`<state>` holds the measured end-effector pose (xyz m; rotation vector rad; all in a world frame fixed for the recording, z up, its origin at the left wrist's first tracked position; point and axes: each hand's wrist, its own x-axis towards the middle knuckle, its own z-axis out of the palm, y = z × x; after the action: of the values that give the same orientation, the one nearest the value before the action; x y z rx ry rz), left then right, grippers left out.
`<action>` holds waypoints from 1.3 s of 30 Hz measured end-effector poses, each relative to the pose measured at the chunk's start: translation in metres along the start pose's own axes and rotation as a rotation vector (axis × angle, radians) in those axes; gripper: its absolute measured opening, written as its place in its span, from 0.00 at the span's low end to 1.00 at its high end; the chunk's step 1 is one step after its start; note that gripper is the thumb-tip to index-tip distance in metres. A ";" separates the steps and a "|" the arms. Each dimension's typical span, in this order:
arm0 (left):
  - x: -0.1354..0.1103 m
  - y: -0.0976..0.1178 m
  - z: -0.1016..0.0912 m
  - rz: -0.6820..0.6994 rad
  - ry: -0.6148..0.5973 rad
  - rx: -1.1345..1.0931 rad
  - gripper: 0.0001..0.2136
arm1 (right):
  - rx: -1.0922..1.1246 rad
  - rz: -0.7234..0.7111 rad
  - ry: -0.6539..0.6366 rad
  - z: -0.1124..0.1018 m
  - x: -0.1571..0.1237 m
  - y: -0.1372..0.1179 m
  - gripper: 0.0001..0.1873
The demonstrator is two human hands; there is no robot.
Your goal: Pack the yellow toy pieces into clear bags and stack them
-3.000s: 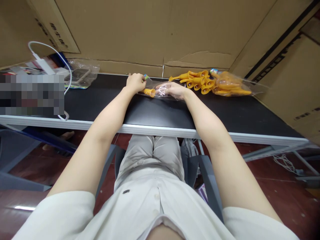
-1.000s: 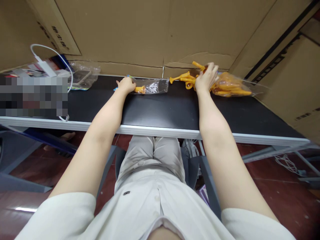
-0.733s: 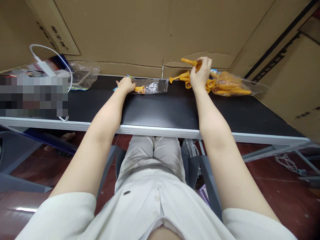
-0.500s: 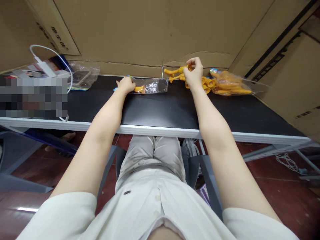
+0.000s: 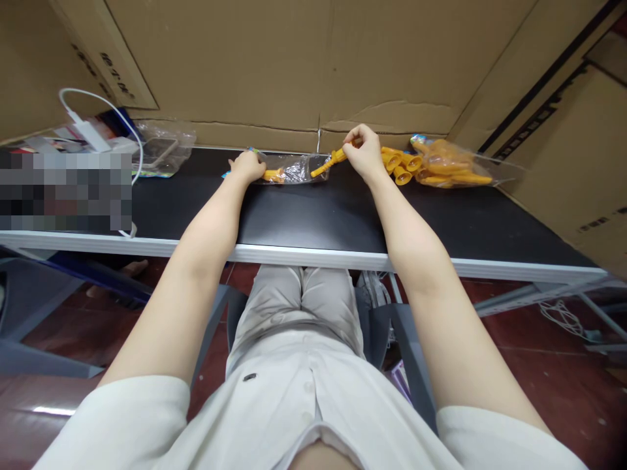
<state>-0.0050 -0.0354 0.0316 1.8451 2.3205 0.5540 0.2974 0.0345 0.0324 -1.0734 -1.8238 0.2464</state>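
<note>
My left hand (image 5: pixel 249 167) is closed on the left end of a clear plastic bag (image 5: pixel 298 171) lying flat on the black tabletop. Inside that bag, by my fingertips, shows part of a yellow plastic piece (image 5: pixel 273 175). My right hand (image 5: pixel 363 151) pinches a yellow horn-shaped toy (image 5: pixel 335 158). The toy's narrow tip points down and left, over the bag's right end; whether it is inside the opening I cannot tell. Just right of my right hand lies a pile of similar yellow toys (image 5: pixel 402 167), flared ends facing me.
A filled clear bag of yellow toys (image 5: pixel 453 166) lies right of the pile. Left are an empty-looking clear package (image 5: pixel 161 153), a white cable with a plug (image 5: pixel 92 134) and a blurred-out patch. Cardboard (image 5: pixel 274 65) walls the back; a metal edge (image 5: pixel 313 254) runs along the front.
My right hand has moved left and slightly down from the pile, carrying one yellow horn-shaped toy to the bag's right end. My left hand and the bag have stayed put.
</note>
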 end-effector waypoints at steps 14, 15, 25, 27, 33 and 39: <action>-0.004 0.004 -0.005 0.074 -0.043 -0.039 0.27 | -0.034 0.104 -0.440 0.006 -0.027 -0.021 0.19; -0.005 0.004 -0.005 0.081 -0.048 -0.045 0.27 | -0.033 0.097 -0.458 0.006 -0.027 -0.022 0.19; -0.005 0.009 0.003 0.231 -0.053 -0.247 0.25 | -0.091 0.006 -0.449 0.008 -0.035 -0.043 0.20; -0.001 0.012 0.008 0.232 -0.050 -0.326 0.24 | -0.104 -0.021 -0.455 0.010 -0.036 -0.044 0.19; 0.001 0.019 0.014 0.208 -0.064 -0.438 0.24 | -0.142 -0.014 -0.481 0.019 -0.038 -0.042 0.15; -0.004 0.022 0.010 0.233 -0.049 -0.424 0.21 | -0.150 0.030 -0.408 0.033 -0.040 -0.043 0.13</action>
<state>0.0196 -0.0332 0.0299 1.8940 1.7874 0.9333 0.2524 -0.0121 0.0145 -1.2215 -2.2183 0.3724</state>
